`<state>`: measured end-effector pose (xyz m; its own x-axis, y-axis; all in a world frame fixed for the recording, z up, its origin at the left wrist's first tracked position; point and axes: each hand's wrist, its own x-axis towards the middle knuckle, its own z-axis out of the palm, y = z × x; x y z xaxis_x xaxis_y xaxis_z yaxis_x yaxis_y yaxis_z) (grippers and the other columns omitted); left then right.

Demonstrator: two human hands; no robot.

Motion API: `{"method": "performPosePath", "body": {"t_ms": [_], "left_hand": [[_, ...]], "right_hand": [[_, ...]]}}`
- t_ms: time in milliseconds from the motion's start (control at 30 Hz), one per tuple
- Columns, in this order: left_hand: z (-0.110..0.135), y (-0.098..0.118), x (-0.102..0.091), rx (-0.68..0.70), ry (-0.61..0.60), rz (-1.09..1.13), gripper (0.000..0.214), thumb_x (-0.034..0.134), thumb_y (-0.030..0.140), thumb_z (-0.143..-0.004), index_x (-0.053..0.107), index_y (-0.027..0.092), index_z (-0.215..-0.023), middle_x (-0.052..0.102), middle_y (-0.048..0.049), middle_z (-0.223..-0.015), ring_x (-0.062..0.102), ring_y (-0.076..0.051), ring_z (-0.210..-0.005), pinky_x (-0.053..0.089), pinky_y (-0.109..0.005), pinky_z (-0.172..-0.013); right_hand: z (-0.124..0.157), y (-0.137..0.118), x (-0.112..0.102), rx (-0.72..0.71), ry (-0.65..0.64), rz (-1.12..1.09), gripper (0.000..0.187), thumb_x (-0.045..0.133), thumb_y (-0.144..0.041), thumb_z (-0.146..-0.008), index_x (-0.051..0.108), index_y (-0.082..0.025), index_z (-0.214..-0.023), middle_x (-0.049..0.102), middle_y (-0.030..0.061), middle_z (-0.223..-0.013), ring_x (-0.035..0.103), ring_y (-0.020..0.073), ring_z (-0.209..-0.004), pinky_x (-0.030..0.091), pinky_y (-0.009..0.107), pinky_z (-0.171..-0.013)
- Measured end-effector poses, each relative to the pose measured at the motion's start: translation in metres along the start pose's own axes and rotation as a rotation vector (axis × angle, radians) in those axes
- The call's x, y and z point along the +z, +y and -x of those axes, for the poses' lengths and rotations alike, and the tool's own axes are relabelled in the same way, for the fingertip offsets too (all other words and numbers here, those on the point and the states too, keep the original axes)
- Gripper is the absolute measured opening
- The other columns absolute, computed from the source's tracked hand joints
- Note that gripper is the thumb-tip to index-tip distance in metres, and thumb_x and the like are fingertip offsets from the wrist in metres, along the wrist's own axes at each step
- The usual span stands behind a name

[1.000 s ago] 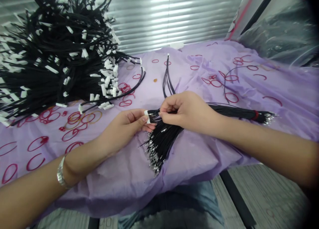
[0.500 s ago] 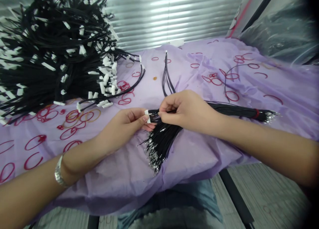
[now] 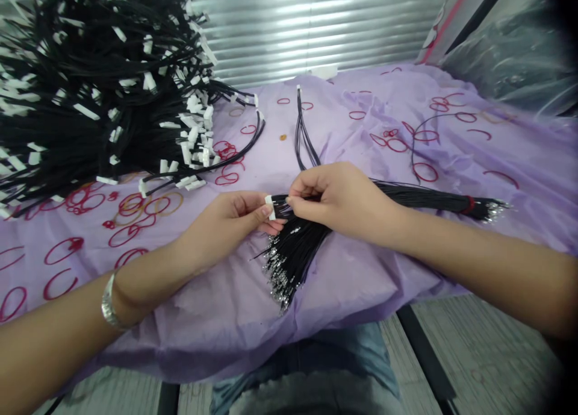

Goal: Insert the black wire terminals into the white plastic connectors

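The left hand pinches a white connector between thumb and forefinger, just above the surface. The right hand grips a black wire close to its end, probably for steadiness. The wire bundle lies just beneath.

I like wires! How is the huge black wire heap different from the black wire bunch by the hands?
The huge black wire heap ends in white plastic plugs; the black wire bunch shows bare silver tips. The heap sprawls loose; the bunch is red-banded and smaller. Both lie on purple cloth.
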<state>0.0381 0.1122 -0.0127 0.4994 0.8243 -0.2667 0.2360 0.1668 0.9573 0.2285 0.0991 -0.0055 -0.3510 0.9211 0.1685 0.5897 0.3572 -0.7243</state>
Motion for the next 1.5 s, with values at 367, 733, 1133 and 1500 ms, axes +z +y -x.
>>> {"method": "performPosePath", "body": {"t_ms": [367,733,1133,1500], "left_hand": [[-0.003,-0.003,-0.002,-0.027,-0.020,0.053,0.012,0.062,0.025,-0.079,0.069,0.015,-0.079,0.072,-0.0025,-0.076,0.067,-0.009,-0.069,0.057,-0.016,-0.070],[-0.001,-0.002,0.000,0.008,-0.015,0.001,0.014,0.064,0.029,-0.079,0.070,0.017,-0.076,0.071,-0.0030,-0.073,0.066,-0.011,-0.069,0.056,-0.019,-0.071],[-0.002,-0.001,-0.002,-0.002,-0.034,-0.024,0.013,0.065,0.030,-0.077,0.071,0.019,-0.077,0.070,-0.0006,-0.074,0.065,-0.010,-0.070,0.056,-0.020,-0.072],[-0.002,-0.006,-0.002,-0.003,0.063,0.187,0.014,0.066,0.026,-0.078,0.059,0.017,-0.087,0.066,0.0015,-0.077,0.065,-0.007,-0.071,0.056,-0.015,-0.070]], "right_hand": [[0.000,0.001,0.005,0.034,-0.023,-0.002,0.014,0.054,-0.018,-0.075,0.062,-0.013,-0.065,0.056,-0.0041,-0.055,0.045,0.0049,-0.049,0.031,0.021,-0.050],[0.001,0.002,0.011,0.020,0.011,0.028,0.016,0.054,-0.021,-0.080,0.066,-0.013,-0.074,0.064,0.0005,-0.067,0.052,0.0086,-0.059,0.034,0.022,-0.058],[0.000,0.003,0.015,-0.169,0.040,0.139,0.016,0.052,-0.017,-0.082,0.063,-0.011,-0.071,0.062,0.0028,-0.070,0.051,0.0093,-0.065,0.034,0.022,-0.063],[0.003,0.008,-0.010,-0.433,0.145,0.299,0.027,0.047,-0.025,-0.090,0.064,-0.010,-0.104,0.057,0.0151,-0.115,0.054,0.0179,-0.096,0.042,0.033,-0.088]]}}
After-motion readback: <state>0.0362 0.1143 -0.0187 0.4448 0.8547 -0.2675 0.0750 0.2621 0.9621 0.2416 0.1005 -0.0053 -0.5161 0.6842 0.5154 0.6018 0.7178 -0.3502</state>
